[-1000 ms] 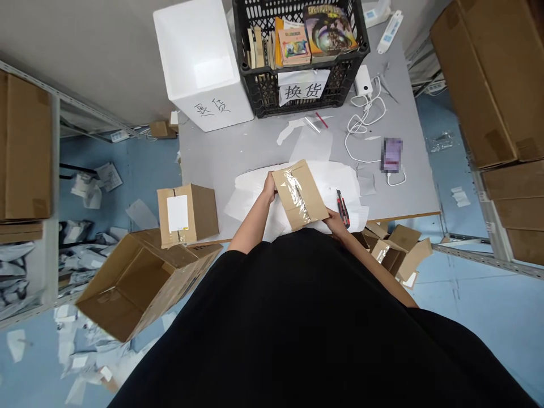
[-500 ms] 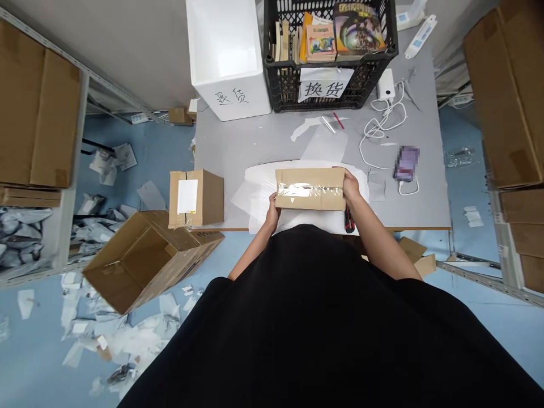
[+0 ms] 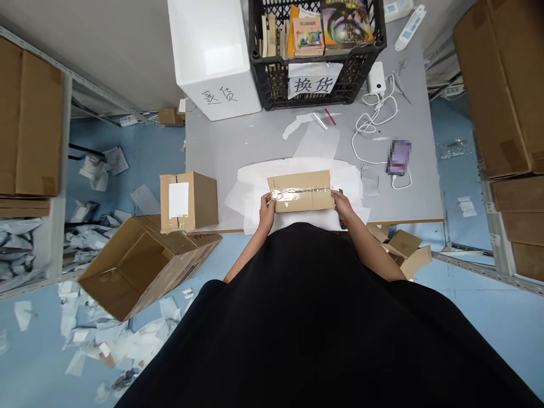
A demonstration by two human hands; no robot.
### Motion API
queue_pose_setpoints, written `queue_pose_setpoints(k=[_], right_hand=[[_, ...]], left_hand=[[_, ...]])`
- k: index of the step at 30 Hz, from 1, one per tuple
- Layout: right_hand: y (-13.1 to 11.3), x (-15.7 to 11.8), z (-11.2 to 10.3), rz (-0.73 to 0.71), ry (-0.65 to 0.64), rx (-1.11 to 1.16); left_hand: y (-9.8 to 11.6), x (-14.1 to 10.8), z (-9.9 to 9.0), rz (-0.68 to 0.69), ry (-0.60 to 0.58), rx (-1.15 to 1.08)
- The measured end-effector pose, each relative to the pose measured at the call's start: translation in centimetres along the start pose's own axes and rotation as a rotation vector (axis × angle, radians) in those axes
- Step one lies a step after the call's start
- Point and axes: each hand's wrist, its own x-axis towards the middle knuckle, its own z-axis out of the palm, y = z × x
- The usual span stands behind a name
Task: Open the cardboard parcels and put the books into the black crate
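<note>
A taped brown cardboard box (image 3: 302, 191) is held level over white wrapping sheets (image 3: 251, 190) at the table's front edge. Clear shiny tape runs along its upper face. My left hand (image 3: 267, 211) grips the box's left end, fingers bent over the corner. At the opposite end, my right hand (image 3: 342, 205) has its fingers closed on the lower right corner. Partly hidden by my right hand and forearm lies a red and black tool (image 3: 342, 222), too covered to name.
On the grey table (image 3: 232, 141) stand a white bin (image 3: 221, 93), a black crate (image 3: 314, 56) of books, and a labelled carton (image 3: 204, 198) at left. A phone (image 3: 399, 157) with a white cable lies right. An open carton (image 3: 140, 263) sits left below, near littered packaging.
The box has tilted slightly, its right end higher. My right hand has slid down from the upper right corner to the lower right one. The view has shifted a little.
</note>
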Motion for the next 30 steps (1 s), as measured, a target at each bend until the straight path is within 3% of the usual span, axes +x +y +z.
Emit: queue_pose_setpoints(k=[5,8,13,18,22,25,27,30], right_hand=[[2.9,-0.3,-3.5,-0.125,0.428,-0.468],[4.2,-0.5,-4.8,-0.104,0.503,-0.582],[5.6,-0.1,-5.2,-0.153,0.381,-0.688],[5.6,0.1,-4.4,-0.194,0.216,-0.82],[4.5,-0.4,-3.7,-0.244,0.235,-0.763],[2.5,-1.2,-3.7,-0.337,0.301,-0.56],[0.8,-1.9,-4.0,-0.321,0.186,-0.377],[-2.0,-2.9,-4.5,-0.224,-0.127,-0.204]], left_hand=[[3.1,-0.8,1.5,0.226,-0.082,0.243],[4.6,-1.5,3.1,0.319,-0.129,0.392],[4.7,-1.8,5.4,0.454,-0.192,0.592],[4.2,-1.3,6.0,0.502,-0.187,0.892],[4.4,-1.2,6.0,0.503,-0.187,1.279],[4.4,-1.2,6.1,0.531,-0.172,1.391],[4.3,-1.2,6.1,0.544,-0.163,1.408],[4.1,-1.1,6.1,0.551,-0.157,1.416]])
